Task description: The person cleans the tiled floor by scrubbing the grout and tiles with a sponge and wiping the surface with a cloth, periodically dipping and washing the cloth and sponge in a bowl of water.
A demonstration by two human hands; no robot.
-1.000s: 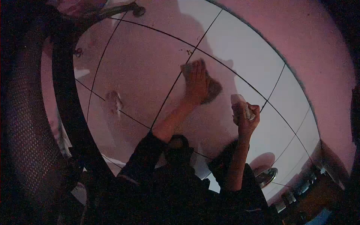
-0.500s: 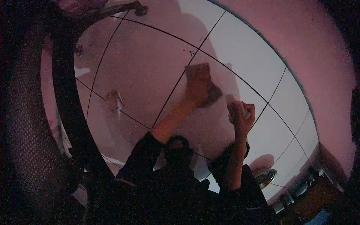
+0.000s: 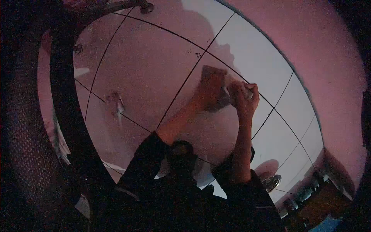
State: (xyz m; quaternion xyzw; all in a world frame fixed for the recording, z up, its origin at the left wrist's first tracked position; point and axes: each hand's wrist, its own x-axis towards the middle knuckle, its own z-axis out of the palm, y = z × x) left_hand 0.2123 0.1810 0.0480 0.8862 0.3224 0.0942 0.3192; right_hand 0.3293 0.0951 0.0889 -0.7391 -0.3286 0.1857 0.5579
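In the dim head view, my left hand is closed around a dark, flat, roughly rectangular thing whose kind I cannot make out. Close beside it, on the right, my right hand has its fingers curled round a small pale thing, perhaps crumpled; its kind is unclear. The two hands are nearly touching, in front of the tiled floor. Dark sleeves cover both arms below the wrists.
A dark curved bar and a mesh surface stand on the left. At lower right are a round shiny metal thing and a brown thing. A pink surface borders the tiles on the right.
My right hand has moved up and slightly left, closer to my left hand. The left hand and its dark thing have shifted slightly right.
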